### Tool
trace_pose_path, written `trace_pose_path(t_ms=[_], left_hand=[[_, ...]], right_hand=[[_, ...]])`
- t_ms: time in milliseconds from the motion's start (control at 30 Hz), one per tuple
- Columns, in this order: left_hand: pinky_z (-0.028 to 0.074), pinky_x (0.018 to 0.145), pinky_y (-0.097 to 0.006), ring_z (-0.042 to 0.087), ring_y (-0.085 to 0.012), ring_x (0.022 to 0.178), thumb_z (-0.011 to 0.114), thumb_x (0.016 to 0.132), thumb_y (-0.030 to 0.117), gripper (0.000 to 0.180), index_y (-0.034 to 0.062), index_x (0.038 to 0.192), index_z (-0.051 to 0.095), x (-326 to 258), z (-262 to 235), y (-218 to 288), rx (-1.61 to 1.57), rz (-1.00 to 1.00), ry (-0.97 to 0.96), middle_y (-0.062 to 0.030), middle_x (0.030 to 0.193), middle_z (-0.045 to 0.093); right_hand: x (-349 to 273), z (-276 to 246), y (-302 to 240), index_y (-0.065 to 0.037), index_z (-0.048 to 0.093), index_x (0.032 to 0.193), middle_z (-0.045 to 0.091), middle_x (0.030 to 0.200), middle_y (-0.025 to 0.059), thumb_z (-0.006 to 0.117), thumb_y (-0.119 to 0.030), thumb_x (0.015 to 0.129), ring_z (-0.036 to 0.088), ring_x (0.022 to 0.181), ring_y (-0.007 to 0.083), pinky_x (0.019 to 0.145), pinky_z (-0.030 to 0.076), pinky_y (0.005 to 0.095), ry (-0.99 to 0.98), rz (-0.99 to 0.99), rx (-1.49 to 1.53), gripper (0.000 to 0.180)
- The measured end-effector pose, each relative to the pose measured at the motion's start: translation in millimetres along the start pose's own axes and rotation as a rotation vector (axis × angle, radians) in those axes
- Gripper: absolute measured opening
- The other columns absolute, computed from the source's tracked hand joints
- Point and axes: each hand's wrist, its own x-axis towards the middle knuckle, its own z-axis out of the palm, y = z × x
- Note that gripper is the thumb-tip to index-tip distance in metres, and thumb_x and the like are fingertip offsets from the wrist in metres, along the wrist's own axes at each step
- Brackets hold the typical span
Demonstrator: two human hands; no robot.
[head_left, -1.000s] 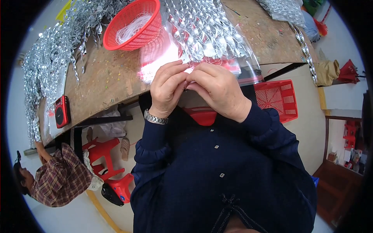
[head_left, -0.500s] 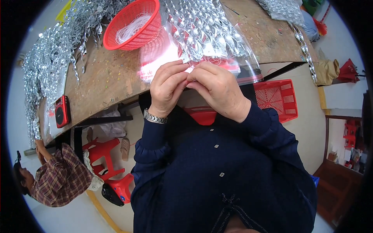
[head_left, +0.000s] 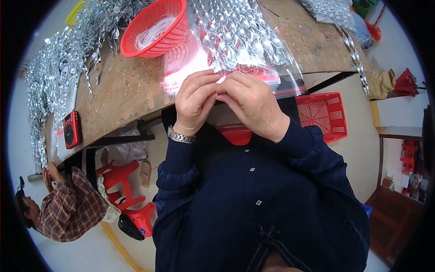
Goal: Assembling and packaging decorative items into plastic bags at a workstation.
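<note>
My left hand [head_left: 196, 102] and my right hand [head_left: 253, 102] meet at the table's near edge, fingertips pinched together. Whatever lies between the fingertips is too small and covered to make out; a bit of pink or red shows there. Just beyond my fingers lie clear plastic bags [head_left: 181, 68] with red edges. Shiny silver twisted strips [head_left: 240, 38] are spread over the bags, and thin string loops [head_left: 248, 70] hang from their near ends.
A red plastic basket [head_left: 176, 34] with white string [head_left: 156, 32] stands on the wooden table [head_left: 122, 86]. Silver strips [head_left: 59, 68] and a red radio [head_left: 72, 130] are at left. Another person [head_left: 77, 206] works there. A red crate [head_left: 335, 118] sits below the table's right side.
My hands stay pinched together at nearly the same spot, with the right shifted very slightly left. The other person's hands at the table's left end have moved a little.
</note>
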Motion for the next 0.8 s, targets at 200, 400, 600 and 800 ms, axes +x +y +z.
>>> trace_pose_path(t_ms=[200,400,600,800], left_hand=[[0.052,0.084,-0.038,0.064,-0.0305,0.101,0.073,0.069,-0.003,0.023,0.0021,0.091,0.068,0,1,1,0.002,-0.004,-0.007,-0.0106,0.1,0.068],[0.052,0.084,-0.038,0.064,-0.0303,0.101,0.073,0.068,-0.003,0.023,0.0018,0.09,0.068,0,2,1,0.003,-0.005,-0.002,-0.0104,0.099,0.068],[0.052,0.083,-0.037,0.065,-0.03,0.1,0.072,0.069,-0.003,0.02,0.0018,0.088,0.067,1,1,1,0.0,-0.015,-0.008,-0.0102,0.099,0.068],[0.052,0.083,-0.037,0.065,-0.0301,0.1,0.072,0.07,-0.003,0.019,0.0023,0.088,0.067,1,2,-1,-0.01,-0.022,0.01,-0.0098,0.098,0.069]], right_hand=[[1,-1,1,-0.001,0.06,0.09,0.059,0.084,0.0122,0.067,-0.002,0.08,0.062,0.077,0.0303,0.066,0.049,0.0369,-0.022,-0.001,-0.008,0.012],[0,-1,0,-0.001,0.059,0.087,0.059,0.084,0.0122,0.066,-0.001,0.08,0.061,0.077,0.0308,0.066,0.049,0.0374,-0.011,0.015,0.019,0.01],[-3,-5,2,-0.001,0.057,0.085,0.058,0.085,0.012,0.067,-0.001,0.078,0.061,0.077,0.0307,0.065,0.048,0.037,-0.037,0.018,0.009,0.012],[-9,-32,-3,-0.002,0.058,0.083,0.059,0.087,0.0114,0.069,0.0,0.077,0.06,0.078,0.029,0.068,0.049,0.035,-0.151,-0.083,0.164,0.013]])
